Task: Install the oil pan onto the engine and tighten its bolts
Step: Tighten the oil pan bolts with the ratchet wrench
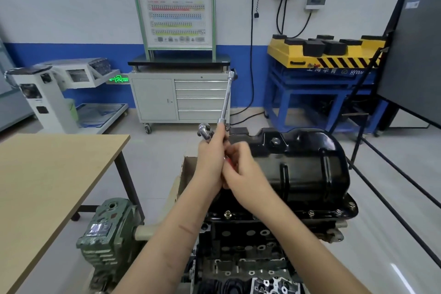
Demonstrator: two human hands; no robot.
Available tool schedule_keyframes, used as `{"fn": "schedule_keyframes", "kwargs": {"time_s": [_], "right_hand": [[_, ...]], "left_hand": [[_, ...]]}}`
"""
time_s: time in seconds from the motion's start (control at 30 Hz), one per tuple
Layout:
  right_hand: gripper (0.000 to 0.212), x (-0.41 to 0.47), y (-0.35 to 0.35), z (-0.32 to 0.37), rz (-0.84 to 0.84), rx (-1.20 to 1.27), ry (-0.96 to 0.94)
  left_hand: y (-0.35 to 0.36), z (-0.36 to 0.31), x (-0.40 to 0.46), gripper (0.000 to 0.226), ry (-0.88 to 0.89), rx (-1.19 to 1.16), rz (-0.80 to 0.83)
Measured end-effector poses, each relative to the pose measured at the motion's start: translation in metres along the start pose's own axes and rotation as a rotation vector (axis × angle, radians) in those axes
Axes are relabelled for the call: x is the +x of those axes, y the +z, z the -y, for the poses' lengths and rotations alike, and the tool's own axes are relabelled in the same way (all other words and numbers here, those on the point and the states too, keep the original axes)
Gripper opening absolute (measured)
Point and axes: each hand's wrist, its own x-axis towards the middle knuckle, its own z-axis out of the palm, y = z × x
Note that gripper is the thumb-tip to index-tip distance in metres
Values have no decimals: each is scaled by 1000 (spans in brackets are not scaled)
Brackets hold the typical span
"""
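Left hand (210, 157): fingers curled round a ratchet wrench (205, 132), its chrome head showing above the knuckles. Right hand (241, 169): curled against the left, pinching the lower end of a long extension bar (226, 100) that rises upright, tilted slightly right; a trace of red shows between the hands.
Oil pan (307, 162): black, seated on top of the engine (250, 253), just behind and right of both hands. Bolts (227, 214) stand along its near flange.
Cardboard box (188, 164): open, behind the left wrist; contents hidden.
Green gearbox (107, 231): left of the engine, below the wooden table (47, 174).
Tool cabinet (179, 98): drawers closed, against the far wall.
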Motion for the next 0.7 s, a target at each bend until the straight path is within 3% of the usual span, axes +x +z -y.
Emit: {"fn": "schedule_keyframes", "kwargs": {"time_s": [0.2,0.33,0.47,0.53,0.6,0.7], "right_hand": [[20,-2,0,-1,-130,391,-68],[22,7,-32,6,-142,716,-47],[24,17,-66,4,-53,718,5],[42,20,-74,2,-21,701,89],[55,23,-78,2,-31,702,160],[51,25,-82,3,-22,782,179]], "left_hand": [[-4,-8,4,60,28,130,92],[-26,-9,14,46,109,281,-44],[-47,-13,16,34,93,208,201],[-51,-15,15,34,72,183,291],[-52,-14,15,32,72,191,336],[-54,-14,13,31,79,227,340]]}}
